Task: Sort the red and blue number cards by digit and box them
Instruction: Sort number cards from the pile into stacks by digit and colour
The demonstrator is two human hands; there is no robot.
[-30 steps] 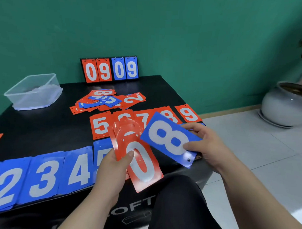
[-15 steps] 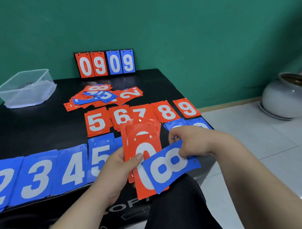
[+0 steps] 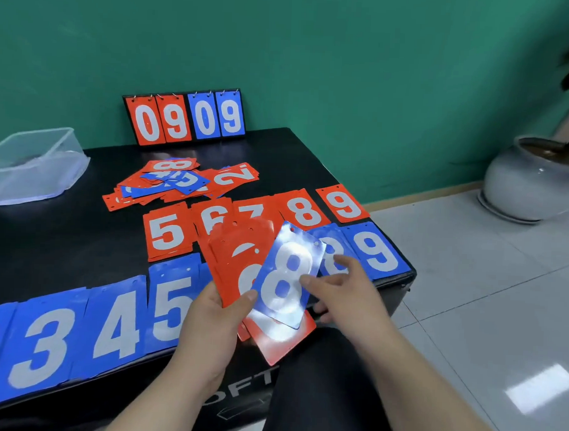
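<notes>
My left hand (image 3: 215, 325) grips a fan of red number cards (image 3: 236, 258), thumb on top. A blue 8 card (image 3: 287, 273) lies upright across that fan. My right hand (image 3: 341, 291) pinches its right edge, one fingertip on the face and the thumb below. On the black table (image 3: 66, 240) sorted piles stand in rows: red 5 (image 3: 166, 235), 6, 7, 8 (image 3: 304, 209) and 9 (image 3: 341, 204); blue 3 (image 3: 43, 345), 4, 5 (image 3: 173, 301), 8 and 9 (image 3: 377, 250). An unsorted heap of red and blue cards (image 3: 178, 182) lies behind them.
A clear plastic box (image 3: 33, 164) sits at the table's far left. A flip scoreboard (image 3: 186, 118) reading 0909 leans on the green wall. A grey plant pot (image 3: 529, 178) stands on the tiled floor to the right. My dark-clad knee is under the held cards.
My right hand brought the blue 8 card from out at the right back over the red fan and turned it upright. The left hand kept the fan and rose a little.
</notes>
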